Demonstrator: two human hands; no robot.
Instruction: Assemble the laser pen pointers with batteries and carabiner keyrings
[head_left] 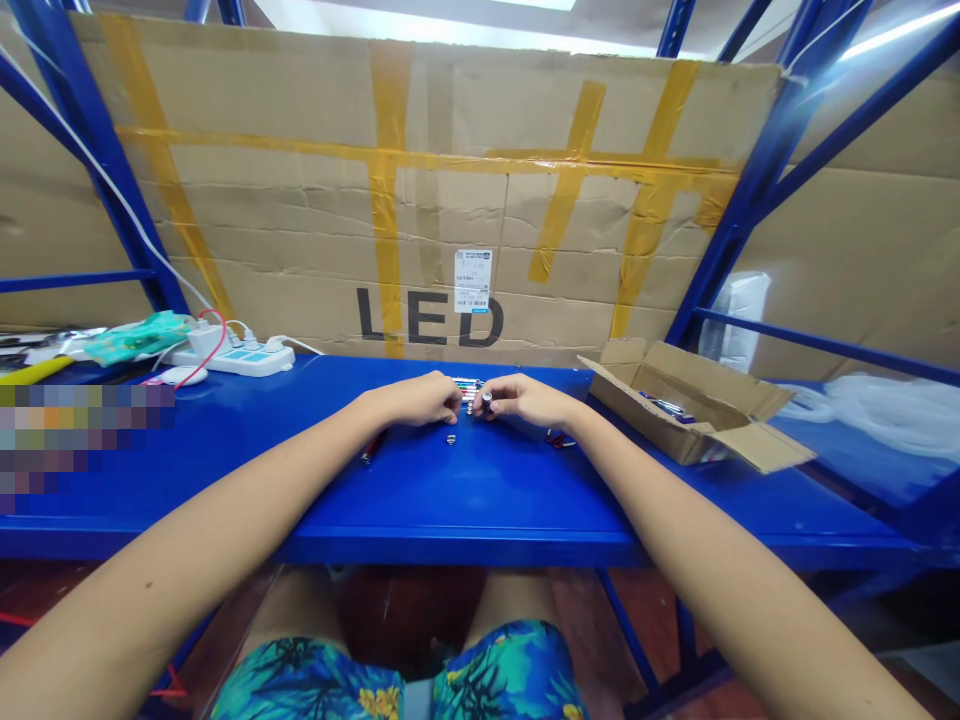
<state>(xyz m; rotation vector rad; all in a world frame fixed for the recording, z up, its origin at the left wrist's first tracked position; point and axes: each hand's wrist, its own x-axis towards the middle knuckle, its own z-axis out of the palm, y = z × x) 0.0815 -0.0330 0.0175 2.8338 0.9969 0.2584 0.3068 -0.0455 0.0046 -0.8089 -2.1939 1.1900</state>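
Both hands are over the middle of the blue table. My left hand (pixel 429 399) has its fingers curled down near a row of pens (pixel 469 385); what it holds, if anything, is hidden. My right hand (pixel 523 399) pinches a small dark, silvery round piece (pixel 487 400) at the pens' right side. A small metal piece (pixel 451 439) lies on the table just below my left hand. Red and dark pens (pixel 370 449) lie partly hidden beside my left wrist. Some small red and dark items (pixel 558 438) are by my right wrist.
An open cardboard box (pixel 694 400) with pens inside stands at the right. At the left are a white power strip (pixel 251 357) and a green plastic packet (pixel 139 338). A large cardboard sheet (pixel 300 240) marked LED closes off the back. Clear plastic (pixel 892 410) lies far right.
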